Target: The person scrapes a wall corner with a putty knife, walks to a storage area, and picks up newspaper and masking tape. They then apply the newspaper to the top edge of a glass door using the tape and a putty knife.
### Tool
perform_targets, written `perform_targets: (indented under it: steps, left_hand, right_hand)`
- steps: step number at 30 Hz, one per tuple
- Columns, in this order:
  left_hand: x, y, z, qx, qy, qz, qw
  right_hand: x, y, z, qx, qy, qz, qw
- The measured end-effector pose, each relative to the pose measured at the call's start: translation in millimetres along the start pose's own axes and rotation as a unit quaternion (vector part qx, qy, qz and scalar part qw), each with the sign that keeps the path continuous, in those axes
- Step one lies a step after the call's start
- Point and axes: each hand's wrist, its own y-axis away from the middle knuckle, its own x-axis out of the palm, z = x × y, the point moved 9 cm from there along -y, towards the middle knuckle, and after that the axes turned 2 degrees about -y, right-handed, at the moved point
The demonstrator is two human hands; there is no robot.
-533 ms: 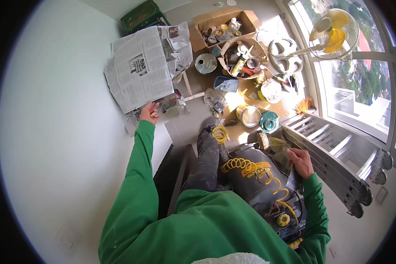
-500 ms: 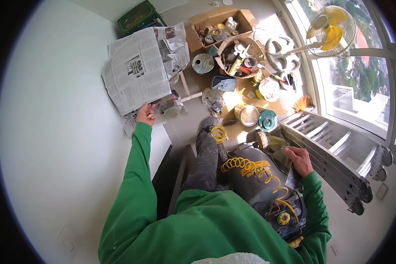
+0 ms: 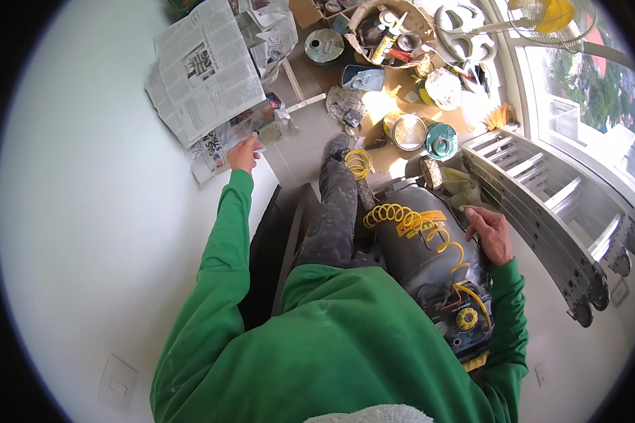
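Observation:
My left hand (image 3: 244,154) is at the lower edge of the newspaper sheets (image 3: 208,74), beside crumpled clear plastic (image 3: 279,128). Its fingers are drawn together; whether a small item sits in them I cannot make out. My right hand (image 3: 492,234) hovers by the right side of a grey air compressor (image 3: 420,250), fingers loosely bent and apart, with nothing visible in them. A coiled yellow air hose (image 3: 395,213) lies over the tank. Just beyond the right hand is a yellowish-green cloth or bag (image 3: 461,189).
An aluminium folding ladder (image 3: 536,204) leans along the right under the window. Ahead are paint cans (image 3: 407,132), a green can (image 3: 442,140), a blue tray (image 3: 363,78), a box of tools and tubes (image 3: 356,42) and a yellow fan (image 3: 550,15). A white wall (image 3: 85,211) borders the left.
The view has tilted downward, so the compressor shows more fully. My left hand has turned and its fingers now reach forward beside the plastic. The right hand's fingers have loosened over the compressor's side.

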Motion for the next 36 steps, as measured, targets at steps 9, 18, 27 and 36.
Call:
perform_targets:
  steps: [9,18,27,36]
  left_hand:
    - [-46,-45,-12,-0.02,0.234,-0.012,0.972]
    - [-47,-90,-11,-0.107,0.391,0.002,0.914]
    - [-63,-105,4,-0.101,0.349,0.04,0.931]
    - [-71,-86,0,-0.142,0.357,-0.035,0.923]
  right_hand:
    - [5,17,2,-0.007,-0.029,-0.014,0.999]
    - [4,25,-11,-0.003,-0.038,-0.028,0.999]
    - [-7,54,-13,0.015,-0.08,-0.056,0.995]
    - [-8,102,-22,0.041,-0.13,-0.072,0.988]
